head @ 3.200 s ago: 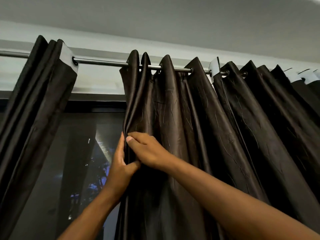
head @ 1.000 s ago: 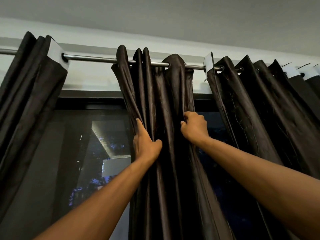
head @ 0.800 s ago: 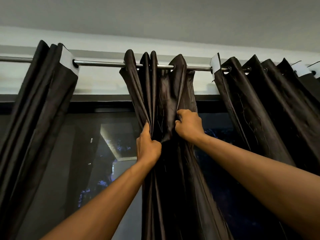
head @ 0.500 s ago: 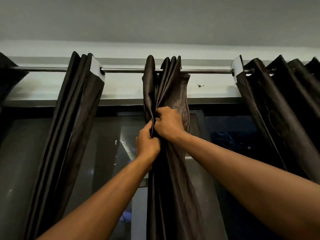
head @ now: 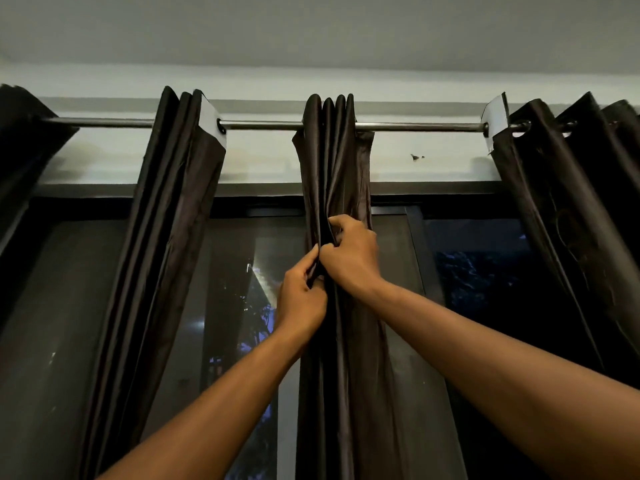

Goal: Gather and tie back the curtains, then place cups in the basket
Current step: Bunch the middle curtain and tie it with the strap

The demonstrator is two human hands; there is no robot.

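A dark brown curtain panel hangs bunched into tight folds at the middle of a metal rod. My left hand pinches its left folds from the side. Just above and to the right, my right hand grips the same folds, fingers curled into the cloth. The two hands touch each other. No cups or basket are in view.
Another gathered panel hangs to the left, a further one at the far left edge, and spread curtains at the right. Behind them is a dark window with reflections. The ceiling is close above.
My right hand has pushed the right folds leftward to meet my left hand, so the middle panel is now a narrow bunch. The view has shifted, showing more rod and window on both sides.
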